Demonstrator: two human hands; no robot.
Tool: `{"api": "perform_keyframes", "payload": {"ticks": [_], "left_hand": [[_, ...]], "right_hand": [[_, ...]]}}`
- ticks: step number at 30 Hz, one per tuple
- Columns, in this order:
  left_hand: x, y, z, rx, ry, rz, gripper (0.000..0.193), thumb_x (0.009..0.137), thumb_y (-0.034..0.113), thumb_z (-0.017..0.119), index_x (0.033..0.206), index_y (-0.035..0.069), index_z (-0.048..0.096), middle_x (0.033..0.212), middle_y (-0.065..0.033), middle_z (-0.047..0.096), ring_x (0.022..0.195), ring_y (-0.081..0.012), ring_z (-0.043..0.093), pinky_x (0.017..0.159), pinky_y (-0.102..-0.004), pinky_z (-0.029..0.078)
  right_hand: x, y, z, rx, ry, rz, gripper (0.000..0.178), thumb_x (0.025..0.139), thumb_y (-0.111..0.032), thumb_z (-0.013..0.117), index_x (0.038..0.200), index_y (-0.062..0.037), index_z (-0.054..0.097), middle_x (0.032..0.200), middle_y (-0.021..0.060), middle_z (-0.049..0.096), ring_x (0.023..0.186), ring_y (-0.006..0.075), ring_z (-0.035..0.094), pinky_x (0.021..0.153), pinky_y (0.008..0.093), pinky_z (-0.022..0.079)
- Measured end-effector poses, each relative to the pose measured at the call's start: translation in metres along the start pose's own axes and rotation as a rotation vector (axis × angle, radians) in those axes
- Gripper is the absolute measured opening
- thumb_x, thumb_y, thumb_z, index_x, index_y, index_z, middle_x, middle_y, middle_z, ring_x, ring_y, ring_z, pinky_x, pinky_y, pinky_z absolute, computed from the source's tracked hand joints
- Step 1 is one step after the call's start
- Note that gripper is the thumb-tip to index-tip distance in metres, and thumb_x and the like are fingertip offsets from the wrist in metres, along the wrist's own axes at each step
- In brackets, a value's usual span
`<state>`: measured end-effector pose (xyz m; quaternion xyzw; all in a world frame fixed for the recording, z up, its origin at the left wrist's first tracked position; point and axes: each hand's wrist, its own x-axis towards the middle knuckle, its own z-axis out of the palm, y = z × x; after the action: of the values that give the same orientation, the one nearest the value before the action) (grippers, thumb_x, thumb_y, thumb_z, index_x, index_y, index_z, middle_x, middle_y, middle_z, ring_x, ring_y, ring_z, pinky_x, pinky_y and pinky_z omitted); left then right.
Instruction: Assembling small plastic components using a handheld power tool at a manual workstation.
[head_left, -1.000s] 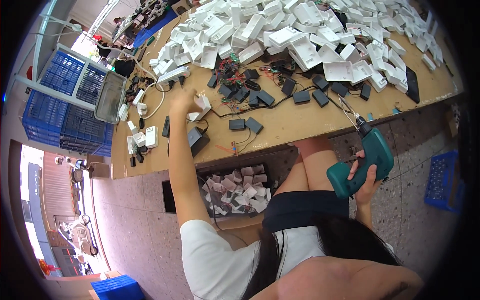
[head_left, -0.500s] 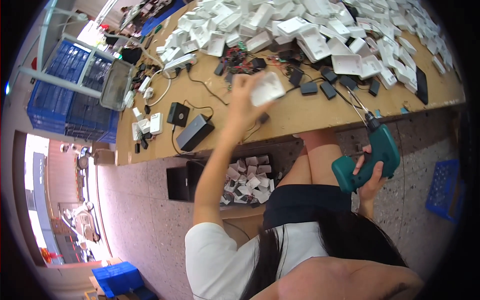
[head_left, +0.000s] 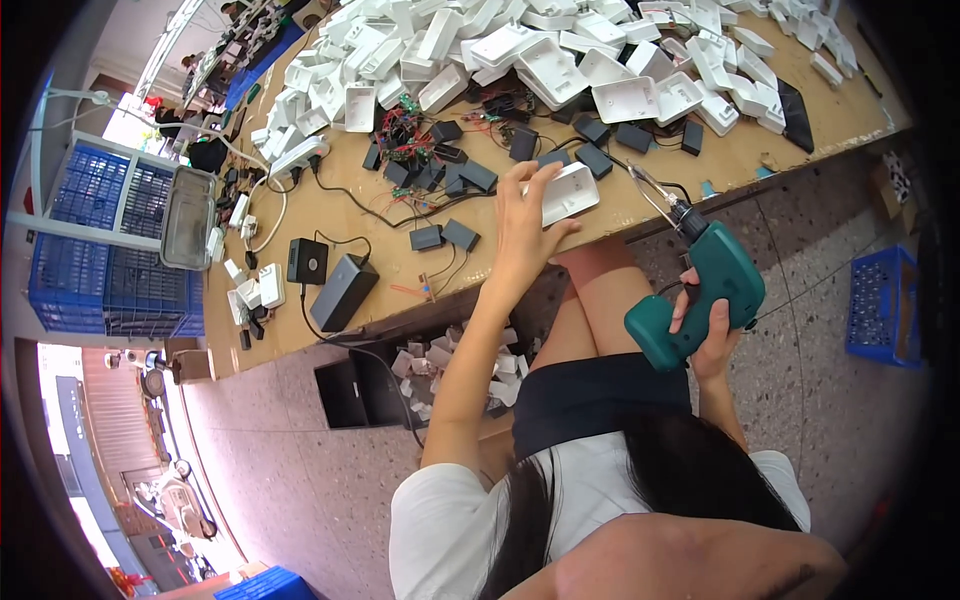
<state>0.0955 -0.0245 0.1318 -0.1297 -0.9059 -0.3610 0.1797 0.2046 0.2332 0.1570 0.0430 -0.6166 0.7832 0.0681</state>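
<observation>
While a green pistol-shaped tool (head_left: 735,265) is gripped by the right hand (head_left: 712,345), fingers wrapped round it, a white open case (head_left: 572,197) is held at its left end by the half-open left hand (head_left: 522,232), near the front edge of the table (head_left: 275,338). Black boxes (head_left: 596,160) are strewn beyond, and white shells (head_left: 550,72) are heaped behind them.

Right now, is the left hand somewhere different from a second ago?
Yes. Judged against the white power strip, the left hand has moved right, away from it.
</observation>
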Motion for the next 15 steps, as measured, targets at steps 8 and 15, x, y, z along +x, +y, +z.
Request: {"api": "perform_keyframes", "payload": {"ticks": [8,15], "left_hand": [[-0.060,-0.006,-0.107,0.467,0.358,-0.587,0.021,0.095,0.018,0.069,0.109,0.002,0.069,0.095,-0.0147,0.069,0.093,-0.0237,0.066,0.082,-0.0352,0.051],[-0.129,-0.039,-0.130,0.189,0.519,-1.032,0.033,0.100,0.032,0.066,0.096,-0.001,0.067,0.070,-0.0118,0.070,0.066,-0.0192,0.068,0.065,-0.0345,0.053]], "right_hand": [[0.003,0.023,0.001,0.019,0.009,-0.031,0.054,0.107,-0.042,0.043,0.125,0.0077,0.051,0.115,0.0166,0.057,0.070,0.0146,0.058,0.054,0.0264,0.049],[-0.004,0.034,0.017,0.035,-0.005,0.014,0.053,0.107,-0.041,0.045,0.127,0.0078,0.049,0.117,0.0176,0.056,0.071,0.0157,0.058,0.054,0.0268,0.049]]}}
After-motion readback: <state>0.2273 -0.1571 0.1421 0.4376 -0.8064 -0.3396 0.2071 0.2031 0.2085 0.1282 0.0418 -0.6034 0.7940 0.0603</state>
